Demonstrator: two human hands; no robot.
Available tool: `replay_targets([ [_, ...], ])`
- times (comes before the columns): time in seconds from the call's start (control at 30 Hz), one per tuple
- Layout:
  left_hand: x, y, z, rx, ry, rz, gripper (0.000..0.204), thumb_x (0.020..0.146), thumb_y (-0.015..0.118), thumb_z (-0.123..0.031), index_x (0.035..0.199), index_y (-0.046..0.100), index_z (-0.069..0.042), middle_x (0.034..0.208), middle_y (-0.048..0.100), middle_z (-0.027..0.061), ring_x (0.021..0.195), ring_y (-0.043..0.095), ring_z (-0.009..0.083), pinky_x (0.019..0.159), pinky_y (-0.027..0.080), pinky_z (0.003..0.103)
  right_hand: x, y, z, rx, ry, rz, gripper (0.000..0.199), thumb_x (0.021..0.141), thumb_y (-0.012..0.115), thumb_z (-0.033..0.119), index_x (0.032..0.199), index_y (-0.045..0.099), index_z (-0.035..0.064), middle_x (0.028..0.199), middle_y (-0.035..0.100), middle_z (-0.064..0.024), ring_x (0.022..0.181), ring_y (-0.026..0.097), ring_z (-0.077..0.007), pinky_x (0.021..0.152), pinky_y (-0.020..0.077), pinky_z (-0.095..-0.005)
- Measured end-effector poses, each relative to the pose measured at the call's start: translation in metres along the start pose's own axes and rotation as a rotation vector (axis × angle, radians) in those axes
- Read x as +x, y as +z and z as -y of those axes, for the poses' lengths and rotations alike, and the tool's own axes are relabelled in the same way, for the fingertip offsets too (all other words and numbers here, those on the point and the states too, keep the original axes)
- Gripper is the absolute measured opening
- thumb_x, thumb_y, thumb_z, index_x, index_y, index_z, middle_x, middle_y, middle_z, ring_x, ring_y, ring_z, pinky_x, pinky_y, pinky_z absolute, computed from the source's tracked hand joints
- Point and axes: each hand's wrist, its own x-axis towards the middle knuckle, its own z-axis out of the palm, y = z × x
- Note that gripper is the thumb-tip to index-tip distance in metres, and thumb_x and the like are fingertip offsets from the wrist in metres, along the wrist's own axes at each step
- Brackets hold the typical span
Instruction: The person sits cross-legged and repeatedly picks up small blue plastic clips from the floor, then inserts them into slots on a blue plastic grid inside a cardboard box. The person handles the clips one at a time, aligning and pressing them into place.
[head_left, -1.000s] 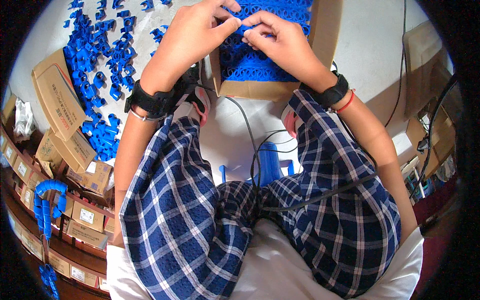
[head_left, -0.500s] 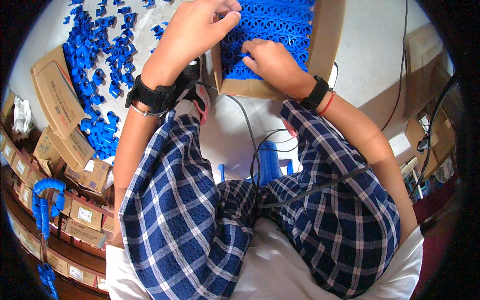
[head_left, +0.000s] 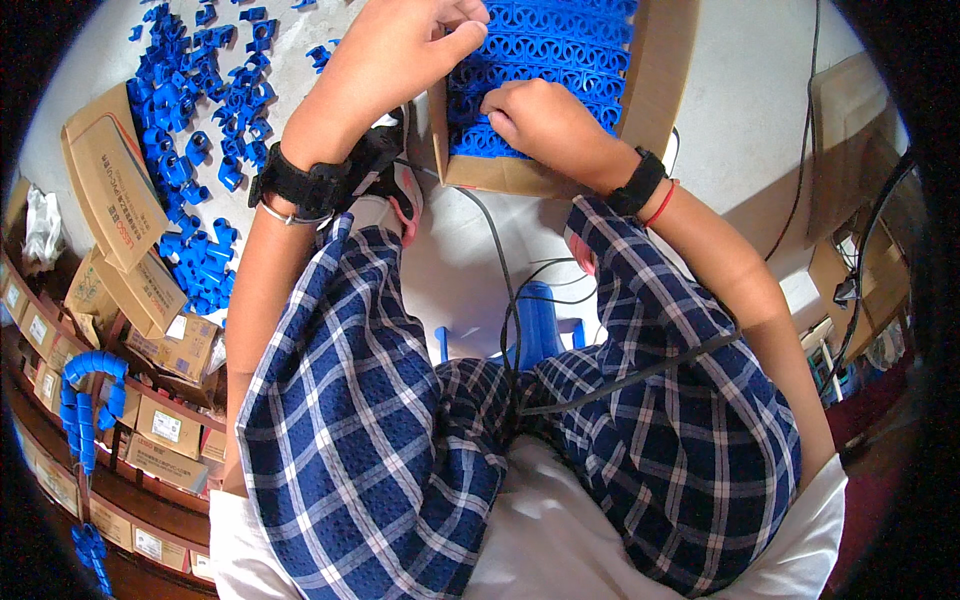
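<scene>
My right hand [head_left: 540,118] lies curled, knuckles up, on the packed blue plastic clips [head_left: 560,50] inside the open cardboard box [head_left: 655,80] in front of my knees, fingertips pressing a row; whether it pinches a single clip I cannot tell. My left hand [head_left: 400,50] is closed over the box's left wall, thumb stretched onto the top rows, gripping the edge. I judge the clips light, stiff and smooth, likely to slip or spring out of line, so I would take each by its flat sides between thumb and forefinger. Loose blue clips [head_left: 200,150] lie scattered on the floor to my left. Beside them lean flat brown cartons [head_left: 110,200], and small brown boxes with pale rectangular labels [head_left: 160,425] line the shelf at far left.
</scene>
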Motion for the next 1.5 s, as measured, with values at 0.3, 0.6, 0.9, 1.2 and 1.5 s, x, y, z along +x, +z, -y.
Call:
replay_targets([
  [0.3,-0.001,-0.01,-0.022,-0.17,0.018,-0.031,0.016,0.091,0.063,-0.016,0.097,0.065,-0.001,0.079,0.069,0.0123,0.071,0.066,0.0184,0.065,0.051,0.031,0.008,0.002,0.005,0.102,0.049,-0.211,0.018,0.086,0.055,0.012,0.097,0.065,0.0022,0.095,0.063,-0.02,0.091,0.063,-0.0382,0.081,0.0528,-0.0486],
  [0.6,0.001,-0.01,-0.023,-0.152,0.013,-0.033,0.017,0.091,0.062,-0.017,0.096,0.065,-0.001,0.078,0.068,0.013,0.069,0.065,0.019,0.065,0.051,0.031,0.014,0.016,0.004,0.003,0.02,-0.16,0.02,0.085,0.057,0.012,0.099,0.068,0.002,0.099,0.063,-0.0181,0.093,0.063,-0.0358,0.084,0.0527,-0.0466],
  [0.9,0.001,-0.009,-0.023,-0.149,0.005,-0.039,0.017,0.091,0.062,-0.017,0.095,0.065,0.0,0.077,0.068,0.0137,0.068,0.066,0.0196,0.064,0.05,0.032,0.018,0.015,0.0,0.104,-0.011,-0.221,0.018,0.081,0.059,0.012,0.091,0.071,0.0018,0.089,0.069,-0.0199,0.086,0.067,-0.0361,0.08,0.0544,-0.0479],
  [1.2,0.001,-0.01,-0.023,-0.127,0.028,-0.054,0.018,0.091,0.062,-0.018,0.094,0.065,0.0,0.076,0.067,0.0137,0.068,0.065,0.0196,0.063,0.05,0.032,0.026,0.016,0.005,0.068,0.153,-0.134,0.014,0.079,0.064,0.015,0.085,0.072,0.0054,0.082,0.069,-0.0203,0.079,0.068,-0.038,0.074,0.0554,-0.0493],
  [1.5,0.002,-0.011,-0.024,-0.118,0.011,-0.049,0.018,0.092,0.061,-0.018,0.094,0.065,0.0,0.075,0.066,0.0138,0.067,0.064,0.0195,0.062,0.049,0.032,0.024,0.012,0.006,0.081,0.134,-0.131,0.014,0.08,0.062,0.013,0.087,0.072,0.0049,0.082,0.069,-0.0204,0.078,0.068,-0.0388,0.073,0.0553,-0.0498],
])
